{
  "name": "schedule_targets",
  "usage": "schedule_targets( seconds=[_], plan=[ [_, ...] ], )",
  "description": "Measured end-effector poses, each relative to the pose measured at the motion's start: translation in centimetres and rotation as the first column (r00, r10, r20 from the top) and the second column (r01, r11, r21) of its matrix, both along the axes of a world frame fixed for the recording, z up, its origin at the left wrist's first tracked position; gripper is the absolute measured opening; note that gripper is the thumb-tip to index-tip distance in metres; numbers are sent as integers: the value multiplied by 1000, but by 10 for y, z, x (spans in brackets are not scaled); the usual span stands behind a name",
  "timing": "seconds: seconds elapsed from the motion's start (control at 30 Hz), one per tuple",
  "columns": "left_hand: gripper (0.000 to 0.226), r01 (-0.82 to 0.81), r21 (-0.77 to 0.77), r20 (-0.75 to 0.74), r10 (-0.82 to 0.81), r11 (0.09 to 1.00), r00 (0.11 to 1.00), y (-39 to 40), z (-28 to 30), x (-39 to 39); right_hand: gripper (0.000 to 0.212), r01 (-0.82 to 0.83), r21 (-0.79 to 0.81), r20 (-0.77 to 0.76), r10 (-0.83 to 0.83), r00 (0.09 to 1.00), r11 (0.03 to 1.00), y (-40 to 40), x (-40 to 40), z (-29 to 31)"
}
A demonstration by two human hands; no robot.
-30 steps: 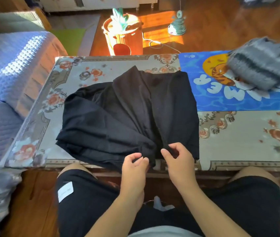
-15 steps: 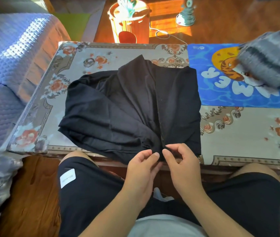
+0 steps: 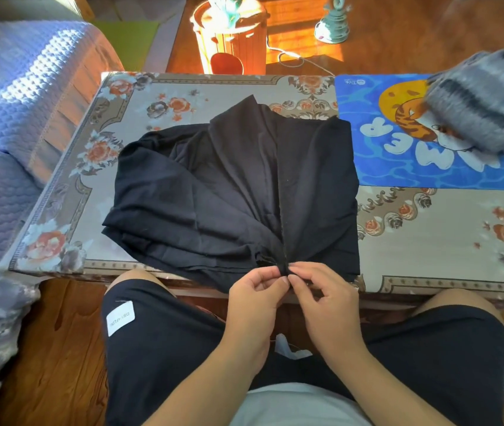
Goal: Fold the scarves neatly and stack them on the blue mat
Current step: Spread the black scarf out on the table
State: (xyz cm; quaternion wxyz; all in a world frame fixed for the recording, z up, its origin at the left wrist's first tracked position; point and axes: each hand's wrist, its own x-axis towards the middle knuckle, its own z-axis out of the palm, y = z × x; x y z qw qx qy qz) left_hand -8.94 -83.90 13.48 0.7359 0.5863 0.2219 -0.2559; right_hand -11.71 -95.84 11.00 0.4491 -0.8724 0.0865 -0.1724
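Fingers [image 3: 278, 276] of both hands pinch black scarf's [image 3: 232, 195] near edge.

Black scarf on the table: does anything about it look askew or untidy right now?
Yes. The black scarf is bunched in uneven, fanned-out layers, its near edge hanging over the table edge where both hands pinch it. It also overlaps the blue mat corner. The grey scarf already on the mat looks folded.

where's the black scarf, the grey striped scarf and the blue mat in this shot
black scarf [image 3: 232, 192], head view, middle of the dark cloth on the table
grey striped scarf [image 3: 484, 103], head view, top of the folded bundle
blue mat [image 3: 367, 167], head view, bare lower left corner
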Motion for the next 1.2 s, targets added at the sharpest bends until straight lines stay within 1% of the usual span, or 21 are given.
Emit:
schedule_targets(
  seconds=[0.1,0.2,0.3,0.4,0.5,0.67,0.73,0.8,0.87,0.9,0.93,1.0,1.03,1.07,1.2],
  plan=[
    [18,19,38,1,-19,999,1000,1,1,1,22,2,-59,28,-1,1000,998,-1,1,-4],
    [19,2,26,-21,-1,1000,1000,1,0,2,25,-19,-128,44,25,999,992,-3,-1,-6],
    [22,-14,6,-40,15,1000,999,1,-1,3,26,-75,-192,51,86,995,979,-8,-2,-8],
    [23,-34,17,-48,34,999,998,3,1,5,26,-141,-215,52,155,987,966,-12,-3,-9],
    [25,-42,44,-34,43,998,999,4,6,7,32,-199,-237,35,213,976,951,-14,-4,-11],
    [25,43,126,48,-50,991,998,6,15,6,35,-184,-228,54,201,978,956,-17,-4,-15],
    [23,129,264,137,-170,956,976,8,16,9,31,-138,-128,58,146,988,982,-15,-3,-11],
    [21,192,434,235,-316,880,919,13,14,14,28,-73,54,5,73,997,996,-13,-1,-1],
    [23,168,579,350,-429,798,833,18,10,20,29,-11,180,-83,26,996,984,-14,1,11],
    [26,121,651,416,-486,749,769,20,7,24,29,11,209,-119,14,993,978,-15,2,16],
    [30,79,715,468,-559,695,685,22,5,28,28,27,231,-144,7,990,972,-17,3,21],
    [37,41,796,510,-706,604,492,22,2,39,24,44,263,-163,-1,987,964,-21,5,30],
    [37,49,809,514,-745,586,425,20,3,44,23,50,272,-162,-6,987,961,-23,7,35],
    [34,61,808,521,-759,586,390,16,5,50,22,55,274,-157,-12,988,960,-25,8,38],
    [17,57,785,565,-751,617,342,5,11,64,24,88,259,-140,-53,989,962,-31,12,50]
  ],
)
